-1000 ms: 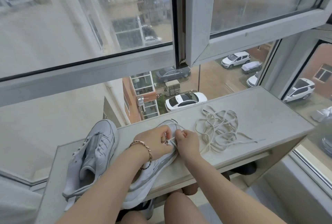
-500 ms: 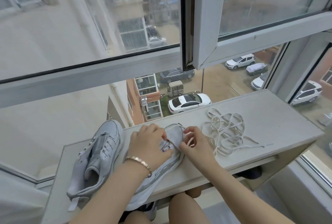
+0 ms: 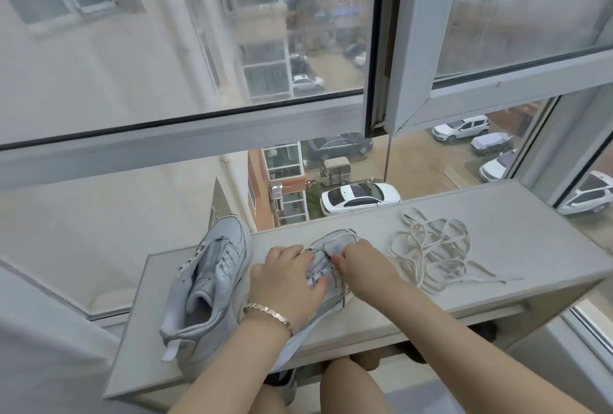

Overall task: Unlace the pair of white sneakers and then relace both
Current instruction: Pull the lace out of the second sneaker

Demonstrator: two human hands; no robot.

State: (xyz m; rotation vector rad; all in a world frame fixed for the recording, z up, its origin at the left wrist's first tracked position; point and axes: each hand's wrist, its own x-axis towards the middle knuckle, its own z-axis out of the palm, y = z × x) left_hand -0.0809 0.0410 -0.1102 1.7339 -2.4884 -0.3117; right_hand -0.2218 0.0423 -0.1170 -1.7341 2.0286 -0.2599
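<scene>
- One white leather sneaker [image 3: 335, 242] lies mid-way along the pale grey worktop [image 3: 497, 214], toe toward the window [image 3: 199, 141].
- Left hand [image 3: 285, 284], gold-coloured chain bracelet [image 3: 268, 312] at the wrist, grips its upper with curled fingers.
- Right hand [image 3: 361, 269] pinches at its eyelet row.
- Second white sneaker [image 3: 212, 284] rests just left; a tangle of loose white flat laces [image 3: 431, 257] lies to the right.

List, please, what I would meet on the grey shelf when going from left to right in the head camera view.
First sneaker → left hand → right hand → loose laces. The second sneaker lies under both hands, so I leave it out.
</scene>
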